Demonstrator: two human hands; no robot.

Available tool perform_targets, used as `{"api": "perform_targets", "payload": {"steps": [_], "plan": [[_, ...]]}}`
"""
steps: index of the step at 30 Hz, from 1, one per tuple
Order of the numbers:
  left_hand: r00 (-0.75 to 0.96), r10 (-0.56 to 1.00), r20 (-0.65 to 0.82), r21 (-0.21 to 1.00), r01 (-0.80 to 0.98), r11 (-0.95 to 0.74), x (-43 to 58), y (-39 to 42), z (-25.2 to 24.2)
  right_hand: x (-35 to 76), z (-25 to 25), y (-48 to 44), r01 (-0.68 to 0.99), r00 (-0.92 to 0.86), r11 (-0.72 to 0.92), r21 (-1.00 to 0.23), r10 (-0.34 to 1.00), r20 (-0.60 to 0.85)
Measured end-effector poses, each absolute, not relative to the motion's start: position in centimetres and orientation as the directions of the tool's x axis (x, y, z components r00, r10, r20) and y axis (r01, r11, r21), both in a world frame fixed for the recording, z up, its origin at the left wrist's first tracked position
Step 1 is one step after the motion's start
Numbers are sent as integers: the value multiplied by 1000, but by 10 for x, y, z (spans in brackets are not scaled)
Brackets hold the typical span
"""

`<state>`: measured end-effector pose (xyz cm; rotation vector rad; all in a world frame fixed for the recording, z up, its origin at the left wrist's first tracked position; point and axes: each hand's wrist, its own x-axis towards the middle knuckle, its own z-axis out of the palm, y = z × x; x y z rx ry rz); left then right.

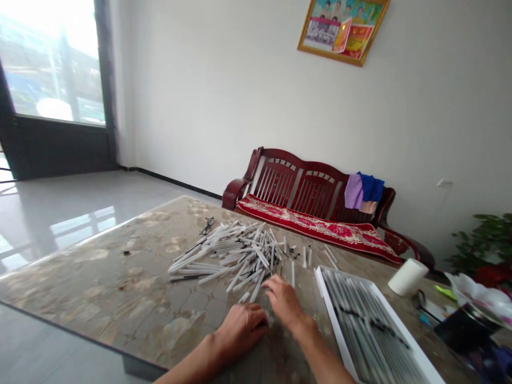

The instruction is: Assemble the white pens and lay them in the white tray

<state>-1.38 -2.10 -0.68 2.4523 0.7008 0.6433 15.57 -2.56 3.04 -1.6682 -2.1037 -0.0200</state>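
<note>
A loose heap of thin white plastic pen barrels [228, 253] lies on the marble-patterned table [100, 277], with small black parts scattered among them. My left hand [240, 330] rests knuckles-up at the heap's near edge, its fingers curled and partly hidden. My right hand [284, 301] reaches over the near right of the heap, fingertips down among the barrels. Whether either hand holds a barrel is hidden. To the right of my right hand, a white-rimmed tray [368, 330] holds many pens in tight rows, blurred in this view.
Black-framed glasses [207, 226] lie beyond the heap. A white paper roll [408, 277] stands at the right, near cluttered items and a white bowl [480, 293]. Behind the table are a dark red wooden bench [308, 184] with a red cushion and a green plant [484, 240].
</note>
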Motion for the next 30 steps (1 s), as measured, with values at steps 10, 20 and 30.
{"api": "perform_targets", "payload": {"steps": [10, 20, 30], "plan": [[737, 636, 229, 694, 334, -638, -13, -14, -6, 156, 23, 3, 919, -369, 395, -10, 867, 336], [523, 851, 54, 972, -221, 75, -9, -2, -9, 137, 18, -53, 694, -158, 606, -389, 655, 739], [298, 951, -81, 893, -402, 202, -9, 11, -8, 184, 5, -15, 825, 238, 67, -561, 860, 452]]}}
